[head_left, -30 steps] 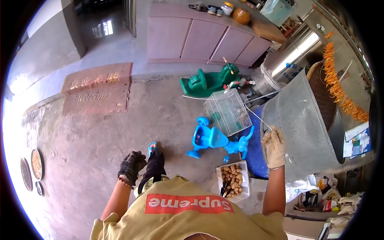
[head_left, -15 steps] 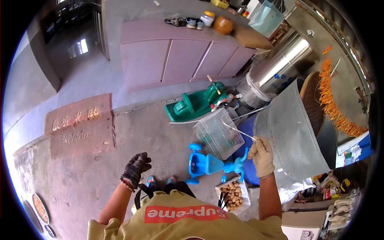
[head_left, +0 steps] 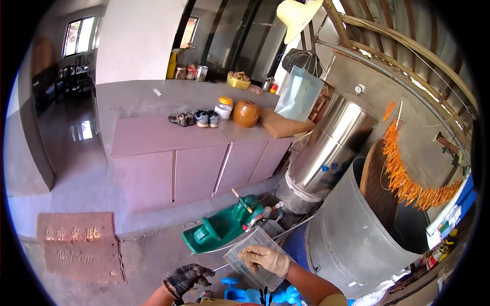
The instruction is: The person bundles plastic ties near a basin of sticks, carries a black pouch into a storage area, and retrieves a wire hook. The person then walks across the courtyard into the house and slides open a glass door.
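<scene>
One rod (head_left: 221, 267) shows — between left hand (head_left: 187, 280) and right hand (head_left: 265, 259).

Shoes (head_left: 206, 119), a brown jar (head_left: 246, 113) and a flat board (head_left: 286, 123) sit atop a pinkish cabinet (head_left: 200, 172).

A thin rod (head_left: 221, 266) shows between the dark-gloved left hand (head_left: 185, 280) and pale-gloved right hand (head_left: 268, 259)

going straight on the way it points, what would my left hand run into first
Past the thin rod at its fingertips, the left hand would probably meet the right hand first, though depth is unclear from this view.
</scene>
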Tool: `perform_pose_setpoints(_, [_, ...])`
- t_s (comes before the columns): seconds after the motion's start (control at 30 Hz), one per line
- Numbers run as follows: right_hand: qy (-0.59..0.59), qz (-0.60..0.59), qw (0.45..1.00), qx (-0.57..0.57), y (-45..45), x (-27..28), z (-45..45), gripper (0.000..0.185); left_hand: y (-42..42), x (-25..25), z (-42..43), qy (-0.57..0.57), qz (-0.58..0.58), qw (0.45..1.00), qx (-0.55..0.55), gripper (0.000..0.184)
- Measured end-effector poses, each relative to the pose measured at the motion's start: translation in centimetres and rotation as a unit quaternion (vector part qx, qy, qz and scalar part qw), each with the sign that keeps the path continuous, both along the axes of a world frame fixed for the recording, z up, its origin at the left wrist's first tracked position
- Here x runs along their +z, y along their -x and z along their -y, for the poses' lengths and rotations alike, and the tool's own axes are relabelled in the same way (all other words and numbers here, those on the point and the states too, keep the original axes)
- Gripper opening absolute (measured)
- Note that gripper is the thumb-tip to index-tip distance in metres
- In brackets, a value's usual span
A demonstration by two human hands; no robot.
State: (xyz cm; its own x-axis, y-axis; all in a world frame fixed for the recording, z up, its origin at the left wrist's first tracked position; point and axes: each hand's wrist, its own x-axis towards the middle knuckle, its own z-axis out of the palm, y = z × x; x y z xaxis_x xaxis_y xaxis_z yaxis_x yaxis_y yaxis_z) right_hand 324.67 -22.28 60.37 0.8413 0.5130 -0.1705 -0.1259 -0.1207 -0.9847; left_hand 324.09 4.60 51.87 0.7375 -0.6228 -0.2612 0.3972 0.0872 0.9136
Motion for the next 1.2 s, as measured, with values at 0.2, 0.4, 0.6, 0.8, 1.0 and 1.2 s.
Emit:
perform_pose_setpoints(0.2, [-0.018, -0.039, 0.997, -0.058, -8.4, -2.7, 1.0, 0.033, -5.1, 0.3, 1.5, 0.060, 0.143, 0.985, 0.077, 0.028])
perform_pose_setpoints(0.4, [0.003, -0.014, 0.993, -0.121, -14.9, -4.2, 3.4, 0.031, -9.9, -1.3, -1.6, -0.004, -0.029, 0.948, 0.317, 0.029])
perform_pose_setpoints(0.6, [0.067, 0.023, 0.983, -0.172, -19.7, -1.9, 4.7, 0.025, -16.0, -1.0, -3.1, -0.084, -0.126, 0.935, 0.321, 0.030])
perform_pose_setpoints(0.8, [0.109, 0.056, 0.970, -0.210, -25.1, 1.2, 4.4, 0.025, -24.0, -6.8, -4.4, 0.098, -0.145, 0.949, 0.264, 0.030])
perform_pose_setpoints(1.0, [0.147, 0.099, 0.948, -0.264, -29.5, 3.8, 4.7, 0.022, -30.1, -8.9, -6.7, 0.083, -0.187, 0.946, 0.251, 0.063])
perform_pose_setpoints(1.2, [0.225, 0.153, 0.890, -0.366, -32.7, 7.3, 8.3, 0.018, -32.0, -7.9, -7.6, 0.099, -0.188, 0.941, 0.263, 0.055])
